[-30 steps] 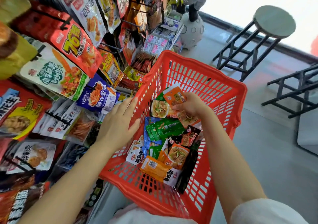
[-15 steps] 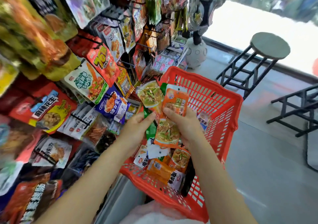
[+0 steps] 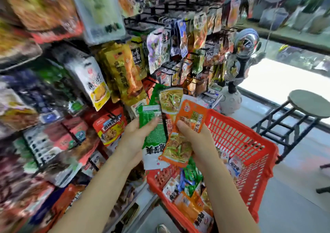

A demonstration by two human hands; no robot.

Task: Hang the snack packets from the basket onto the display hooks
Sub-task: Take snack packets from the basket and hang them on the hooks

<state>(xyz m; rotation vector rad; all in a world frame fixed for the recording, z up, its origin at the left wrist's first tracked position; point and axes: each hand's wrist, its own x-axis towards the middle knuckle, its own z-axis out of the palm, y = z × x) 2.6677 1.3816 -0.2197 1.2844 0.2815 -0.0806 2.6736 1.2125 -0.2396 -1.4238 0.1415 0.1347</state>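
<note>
Snack packets [image 3: 178, 125], orange and green, fanned between both hands

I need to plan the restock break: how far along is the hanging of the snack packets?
Early on. Done: the display hooks already carry many packets, though which came from this basket can't be told. In hand: the left hand holds a green packet; the right hand holds orange packets; neither is hooked yet. Left: a pile of packets remains in the red basket.
</note>
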